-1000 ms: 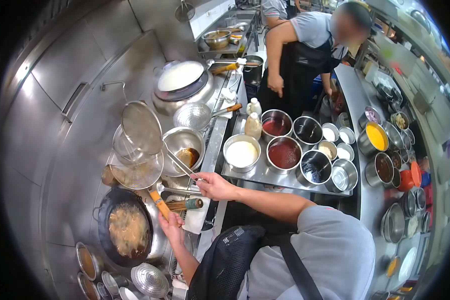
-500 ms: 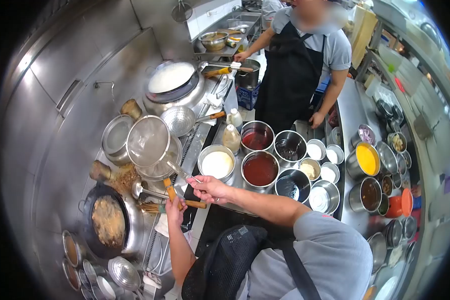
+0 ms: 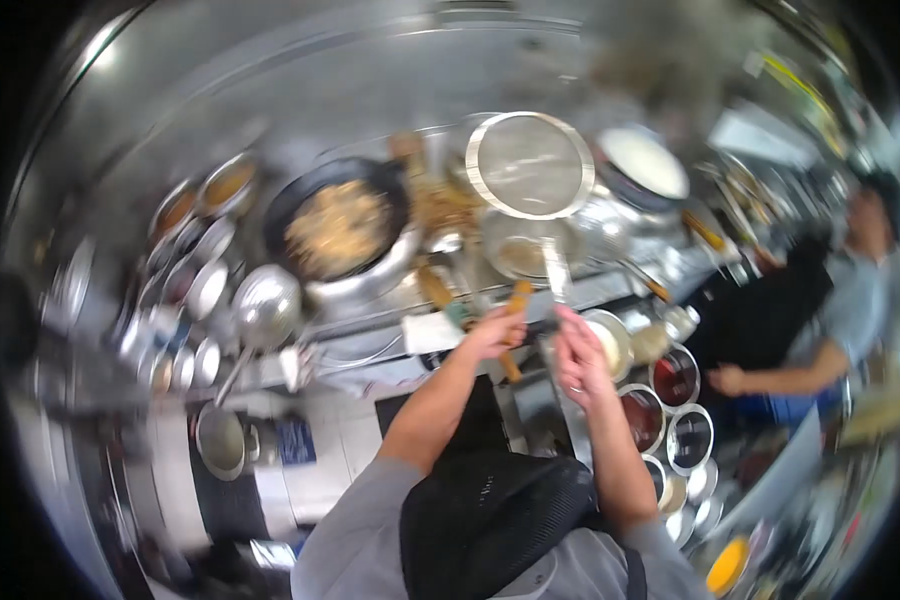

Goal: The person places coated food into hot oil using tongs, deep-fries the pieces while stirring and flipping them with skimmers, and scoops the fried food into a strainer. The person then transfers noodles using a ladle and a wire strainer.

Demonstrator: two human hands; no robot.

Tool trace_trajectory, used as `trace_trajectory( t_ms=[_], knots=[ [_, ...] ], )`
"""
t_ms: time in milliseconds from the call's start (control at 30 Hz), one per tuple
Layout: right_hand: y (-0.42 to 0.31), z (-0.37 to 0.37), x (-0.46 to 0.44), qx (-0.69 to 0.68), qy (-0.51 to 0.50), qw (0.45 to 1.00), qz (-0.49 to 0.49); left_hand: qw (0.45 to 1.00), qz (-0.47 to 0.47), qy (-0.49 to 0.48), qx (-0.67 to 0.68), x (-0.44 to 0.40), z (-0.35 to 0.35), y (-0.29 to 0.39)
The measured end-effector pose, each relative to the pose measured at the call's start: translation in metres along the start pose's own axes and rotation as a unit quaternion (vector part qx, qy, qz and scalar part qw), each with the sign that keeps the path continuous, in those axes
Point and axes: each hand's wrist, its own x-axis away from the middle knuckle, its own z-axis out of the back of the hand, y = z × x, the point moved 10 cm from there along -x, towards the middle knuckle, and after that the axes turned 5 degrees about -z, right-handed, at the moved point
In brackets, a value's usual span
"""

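The view is blurred by motion. My right hand [image 3: 582, 355] is wrapped round the metal handle of a round fine-mesh sieve [image 3: 530, 165], which is held up over the stove counter. My left hand [image 3: 497, 333] grips the wooden handle of a strainer [image 3: 522, 248] whose round bowl lies partly hidden under the sieve. To the left of both tools sits a dark wok [image 3: 282, 215] with browned food [image 3: 338, 228] in it. A ladle [image 3: 444, 242] and a brush-like tool with a wooden handle [image 3: 436, 288] lie near my left hand.
A second pan with white contents [image 3: 646, 163] stands at the right. Pots of red sauce [image 3: 674, 376] and dark sauce [image 3: 690, 440] crowd beside my right arm. A co-worker in a black apron [image 3: 770, 310] stands at the right. A perforated ladle [image 3: 267, 305] rests at the left.
My view has swung left, so the stove now lies straight ahead and the co-worker has shifted to the far right. Both hands keep their holds on the sieve and strainer.
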Motion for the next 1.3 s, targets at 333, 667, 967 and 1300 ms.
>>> trace_trajectory(
  t_ms=[333,667,967,1300],
  knots=[
    [-0.002,-0.057,-0.064,0.111,0.052,0.992,0.000,0.945,-0.207,0.173,-0.182,0.221,0.032,0.164],
    [0.085,-0.097,-0.213,0.459,0.078,0.883,-0.060,0.533,-0.303,0.526,-0.589,0.395,0.175,0.329],
    [0.196,-0.138,-0.226,0.416,0.044,0.888,-0.193,0.556,-0.247,0.522,-0.598,0.379,0.240,0.358],
    [0.076,-0.129,-0.339,0.673,0.060,0.733,0.083,0.512,-0.255,0.533,-0.624,0.382,0.228,0.380]
  ],
)
